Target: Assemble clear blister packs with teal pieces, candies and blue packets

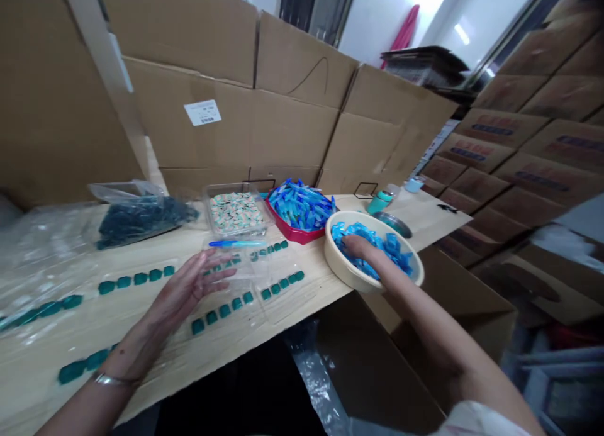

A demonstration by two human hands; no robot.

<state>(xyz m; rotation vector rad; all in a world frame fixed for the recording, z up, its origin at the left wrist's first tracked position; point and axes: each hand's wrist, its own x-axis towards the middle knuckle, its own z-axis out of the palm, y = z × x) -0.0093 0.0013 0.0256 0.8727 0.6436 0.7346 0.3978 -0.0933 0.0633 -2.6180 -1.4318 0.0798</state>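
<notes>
My left hand point(189, 286) lies palm down with fingers apart on a clear plastic sheet point(278, 291), which holds rows of small teal rectangular pieces point(224, 310). A blue-capped pen point(236, 243) lies just beyond those fingers. My right hand point(361, 247) reaches over the rim of a round cream bowl point(342, 264) and rests among loose blue pieces point(389, 250). Its fingertips are partly hidden, and I cannot tell whether they hold a piece.
A red tray point(290, 229) of blue pieces, a clear box point(236, 209) of patterned pieces and a plastic bag point(141, 222) of dark teal pieces stand along the back. A teal bottle point(380, 202) stands behind the bowl. Cardboard cartons point(538, 178) wall the bench.
</notes>
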